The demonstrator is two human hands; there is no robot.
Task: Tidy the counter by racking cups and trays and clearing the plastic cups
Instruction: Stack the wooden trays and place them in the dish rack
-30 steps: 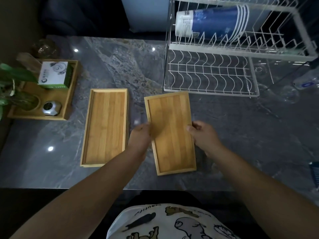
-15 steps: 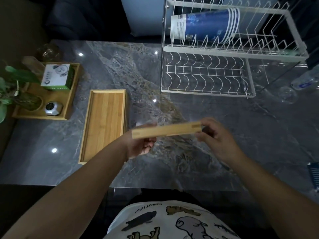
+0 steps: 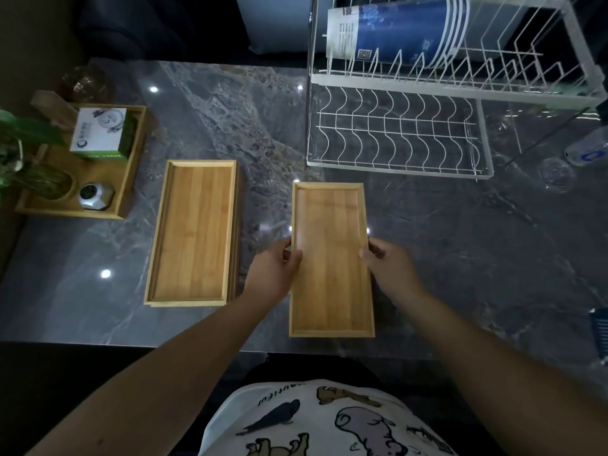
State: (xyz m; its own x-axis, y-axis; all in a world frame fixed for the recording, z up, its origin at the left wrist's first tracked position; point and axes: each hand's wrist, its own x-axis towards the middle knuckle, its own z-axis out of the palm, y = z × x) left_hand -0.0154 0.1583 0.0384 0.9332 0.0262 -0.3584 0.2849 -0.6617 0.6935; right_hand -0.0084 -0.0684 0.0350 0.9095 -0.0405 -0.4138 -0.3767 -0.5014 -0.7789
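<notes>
A bamboo tray (image 3: pixel 330 232) lies face up in front of me, long side pointing away, near the counter's front edge. My left hand (image 3: pixel 274 274) grips its left rim and my right hand (image 3: pixel 391 269) grips its right rim. A second bamboo tray (image 3: pixel 194 232) lies flat on the counter to the left, untouched. The white wire dish rack (image 3: pixel 398 166) stands at the back right, with a stack of blue paper cups (image 3: pixel 404 29) lying on its upper tier. Clear plastic cups (image 3: pixel 556 174) sit to the right of the rack, hard to make out.
A wooden organiser (image 3: pixel 131 179) at the left holds a green-and-white box (image 3: pixel 100 133), a small metal pot (image 3: pixel 95 195) and a plant (image 3: pixel 23 149). A plastic bottle (image 3: pixel 589 149) lies at the far right. A blue object (image 3: pixel 600 330) pokes in at the right edge.
The tray was lifted and turned on edge half a second ago; now it is turned back face up, held flat by both hands, straighter and further right than a second ago.
</notes>
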